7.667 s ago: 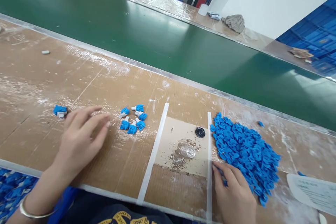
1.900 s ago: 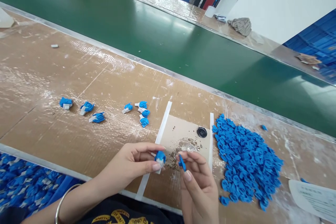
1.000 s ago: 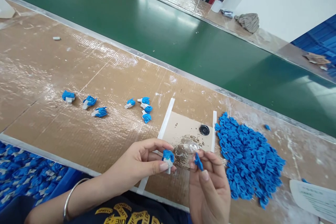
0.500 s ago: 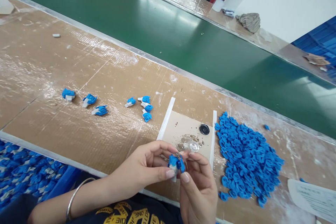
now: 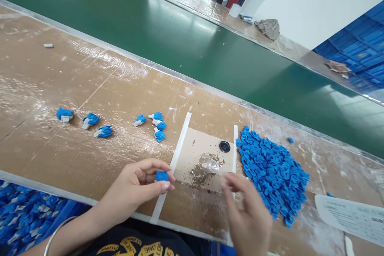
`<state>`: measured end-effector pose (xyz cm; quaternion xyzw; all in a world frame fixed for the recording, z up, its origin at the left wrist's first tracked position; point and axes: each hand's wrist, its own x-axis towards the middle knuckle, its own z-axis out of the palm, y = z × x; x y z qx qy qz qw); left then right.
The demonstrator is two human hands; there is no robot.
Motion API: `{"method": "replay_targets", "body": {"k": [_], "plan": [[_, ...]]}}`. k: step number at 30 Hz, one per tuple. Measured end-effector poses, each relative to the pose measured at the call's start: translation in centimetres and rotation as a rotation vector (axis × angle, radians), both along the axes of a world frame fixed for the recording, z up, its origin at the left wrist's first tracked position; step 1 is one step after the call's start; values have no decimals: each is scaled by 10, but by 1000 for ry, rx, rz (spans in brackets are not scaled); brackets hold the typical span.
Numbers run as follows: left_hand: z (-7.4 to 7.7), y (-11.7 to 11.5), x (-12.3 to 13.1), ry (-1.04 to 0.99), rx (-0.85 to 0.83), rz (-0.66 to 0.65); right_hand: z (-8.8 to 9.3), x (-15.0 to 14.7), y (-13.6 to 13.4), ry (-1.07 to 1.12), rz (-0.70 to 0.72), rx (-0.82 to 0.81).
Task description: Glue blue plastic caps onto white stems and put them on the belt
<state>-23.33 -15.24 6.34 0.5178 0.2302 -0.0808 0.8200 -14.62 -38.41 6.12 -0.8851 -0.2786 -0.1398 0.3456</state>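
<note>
My left hand (image 5: 147,182) pinches a small blue plastic part (image 5: 162,176) between thumb and fingertips; the fingers hide most of it. To its right, my right hand (image 5: 249,212) hovers near the loose pile of small blue plastic pieces (image 5: 273,172). Motion smears its fingertips, so I cannot tell whether anything is between them. Between the hands lies a taped cardboard sheet (image 5: 189,148) bearing a wet, clear patch with a small clear object (image 5: 211,166) in it. A round black lid-like piece (image 5: 225,147) rests at the sheet's upper right.
Several blue-and-grey assembled parts (image 5: 103,131) lie on the cardboard-covered bench to the left. A bin (image 5: 64,216) of similar parts stands at lower left. Beyond the bench runs a green conveyor belt (image 5: 180,52). A printed white card (image 5: 348,214) lies at right.
My hands have separated. The left has moved left with the blue part, and the right has moved right toward the pile. The whole view has shifted slightly.
</note>
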Motion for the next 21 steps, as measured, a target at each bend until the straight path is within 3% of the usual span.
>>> {"method": "replay_targets", "body": {"k": [2, 6, 10, 13, 17, 21], "plan": [[-3, 12, -7, -18, 147, 68, -11, 19, -28, -150, -184, -167], [-16, 35, -19, -98, 509, 168, -36, 45, -59, -261, -133, -431], [-24, 61, -24, -254, 1309, 203, -44, 43, -62, -241, -152, -424], [-24, 84, -21, -385, 1787, 146, -45, 35, -62, 18, -279, -303], [-24, 108, -17, -298, 2069, 30, -49, 28, -61, 214, -358, -175], [-25, 119, -17, -203, 2106, 10, -53, 24, -55, 16, -318, -238]]}}
